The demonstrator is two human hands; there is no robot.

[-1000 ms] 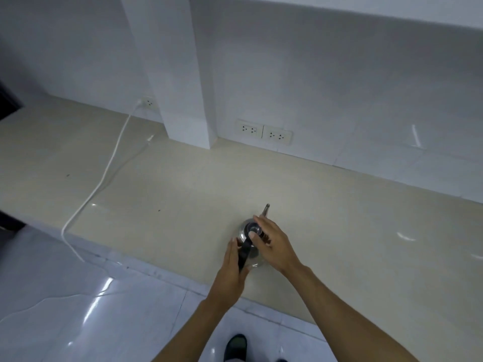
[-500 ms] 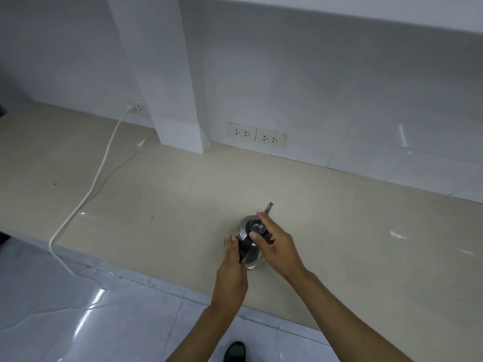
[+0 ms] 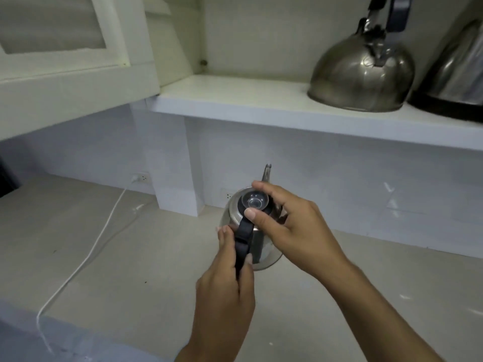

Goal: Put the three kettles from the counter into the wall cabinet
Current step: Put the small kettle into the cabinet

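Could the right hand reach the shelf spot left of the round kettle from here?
Probably yes. The cabinet shelf is bare left of the round kettle, and the door is swung aside. But the right hand is steadying the small kettle's lid.

Right kettle (image 3: 457, 74) on the shelf (image 3: 235, 103) is cut off by the frame's right edge and blurred, dome kettle (image 3: 360, 71) loses its handle top at the upper edge, and the held kettle (image 3: 257, 246) is largely hidden by both hands, base unseen.
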